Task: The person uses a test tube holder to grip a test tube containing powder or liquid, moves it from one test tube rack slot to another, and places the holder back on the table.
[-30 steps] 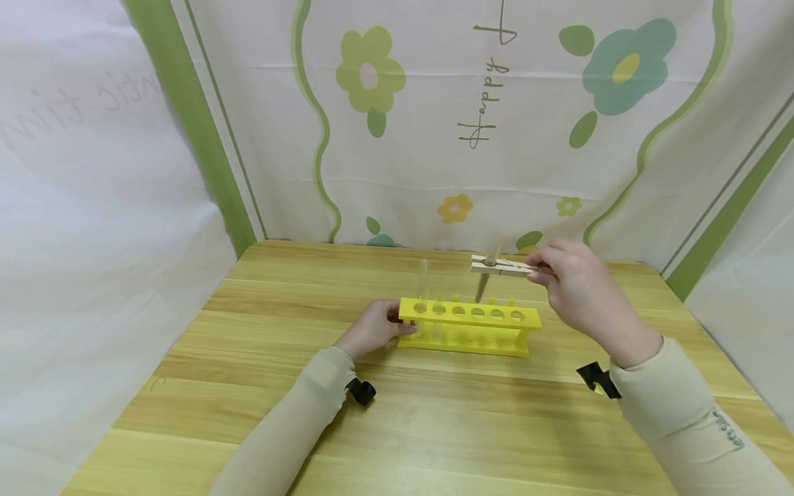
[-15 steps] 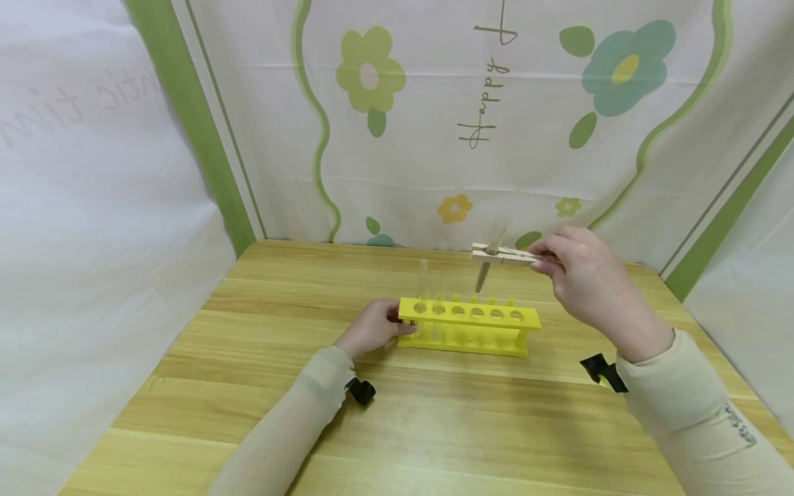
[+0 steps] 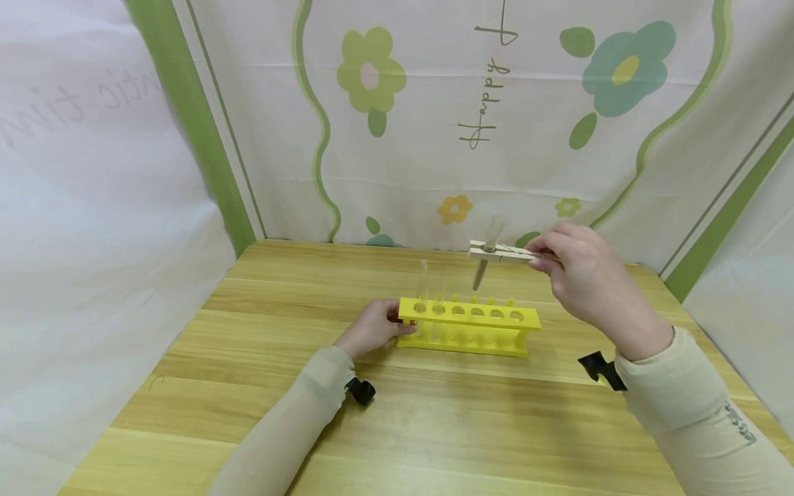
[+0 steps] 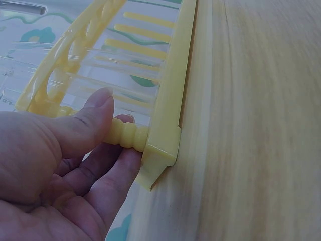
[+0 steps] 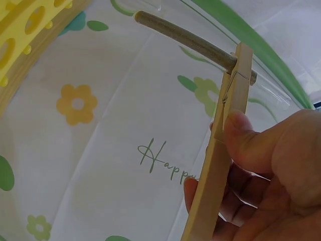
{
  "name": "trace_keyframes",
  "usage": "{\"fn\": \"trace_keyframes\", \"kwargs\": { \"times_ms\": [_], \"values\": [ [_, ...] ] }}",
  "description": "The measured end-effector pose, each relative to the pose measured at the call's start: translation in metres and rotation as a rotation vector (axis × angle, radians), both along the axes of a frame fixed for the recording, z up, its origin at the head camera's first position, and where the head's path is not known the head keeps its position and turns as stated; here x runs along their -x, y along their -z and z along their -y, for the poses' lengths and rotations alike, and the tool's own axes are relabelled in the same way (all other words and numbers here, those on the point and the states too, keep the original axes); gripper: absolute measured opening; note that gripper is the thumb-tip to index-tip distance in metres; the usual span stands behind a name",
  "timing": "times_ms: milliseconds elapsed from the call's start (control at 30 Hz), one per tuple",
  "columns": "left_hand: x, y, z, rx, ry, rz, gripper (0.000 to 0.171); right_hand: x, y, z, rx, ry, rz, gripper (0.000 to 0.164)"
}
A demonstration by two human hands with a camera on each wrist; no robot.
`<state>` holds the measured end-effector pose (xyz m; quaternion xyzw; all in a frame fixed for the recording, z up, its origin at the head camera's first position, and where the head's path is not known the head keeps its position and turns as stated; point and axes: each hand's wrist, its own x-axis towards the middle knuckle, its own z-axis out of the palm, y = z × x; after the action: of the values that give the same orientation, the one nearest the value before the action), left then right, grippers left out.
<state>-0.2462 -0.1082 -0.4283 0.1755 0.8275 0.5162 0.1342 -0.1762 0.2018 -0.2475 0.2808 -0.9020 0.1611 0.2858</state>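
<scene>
My left hand [image 3: 374, 327] grips the end post of the yellow test tube rack [image 3: 471, 313], thumb on one side and fingers on the other in the left wrist view [image 4: 95, 145]. Two clear test tubes [image 3: 423, 282] stand in its leftmost holes. Above the rack, my right hand [image 3: 579, 272] pinches a wooden test tube holder [image 3: 505, 254]. Its far end clamps a third test tube [image 5: 188, 40], tilted, with brownish-grey contents filling its lower part. The upper part of that tube is clear glass. In the right wrist view the holder's metal spring [image 5: 229, 86] shows near the tube.
Several holes in the right part of the rack hold no tube, and drying pegs [image 3: 492, 301] rise behind them. The rack stands on a wooden table [image 3: 397, 427]. Behind the table's back edge hangs a white flower-printed cloth [image 3: 422, 158].
My right hand has lifted the holder and its test tube a little higher above the rack, then stayed nearly still. The left hand and rack have not moved.
</scene>
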Motion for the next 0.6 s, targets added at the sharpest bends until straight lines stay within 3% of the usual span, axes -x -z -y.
{"fn": "trace_keyframes", "kwargs": {
  "times_ms": [600],
  "values": [
    [-0.0001, 0.0003, -0.0012, -0.019, -0.009, 0.024, 0.009, 0.0020, 0.0078, 0.0093, 0.010, -0.002, 0.033, 0.008]
  ]
}}
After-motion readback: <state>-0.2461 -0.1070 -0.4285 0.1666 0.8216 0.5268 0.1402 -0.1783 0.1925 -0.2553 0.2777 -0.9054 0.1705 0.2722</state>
